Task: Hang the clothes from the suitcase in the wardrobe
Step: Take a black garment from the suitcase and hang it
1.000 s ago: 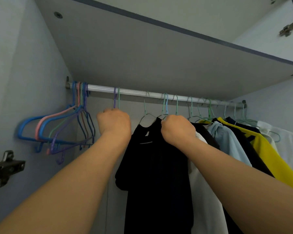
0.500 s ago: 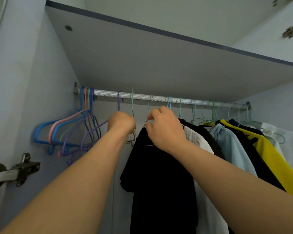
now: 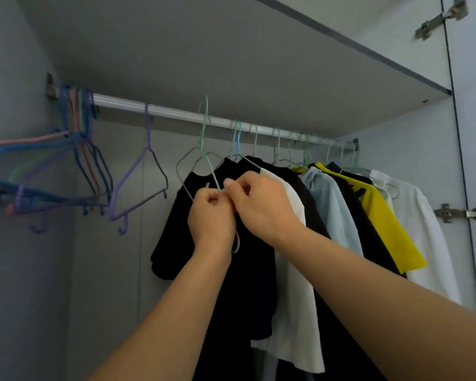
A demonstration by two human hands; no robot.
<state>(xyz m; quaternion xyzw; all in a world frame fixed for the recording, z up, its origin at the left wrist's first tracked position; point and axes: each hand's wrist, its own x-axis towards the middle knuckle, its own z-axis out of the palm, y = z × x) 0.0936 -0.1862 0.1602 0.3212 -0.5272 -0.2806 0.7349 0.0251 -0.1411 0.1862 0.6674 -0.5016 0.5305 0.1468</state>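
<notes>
left hand (image 3: pixel 210 215): i see it pinching the green hanger (image 3: pixel 204 138)
right hand (image 3: pixel 261 204): pinching it too, just under the rail (image 3: pixel 176 112)
writing: none i can read

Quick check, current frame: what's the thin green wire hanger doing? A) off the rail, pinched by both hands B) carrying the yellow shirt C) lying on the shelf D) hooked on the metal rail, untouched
A: the thin green wire hanger has its hook above the metal rail, while the left hand and right hand both pinch its lower wire.
</notes>
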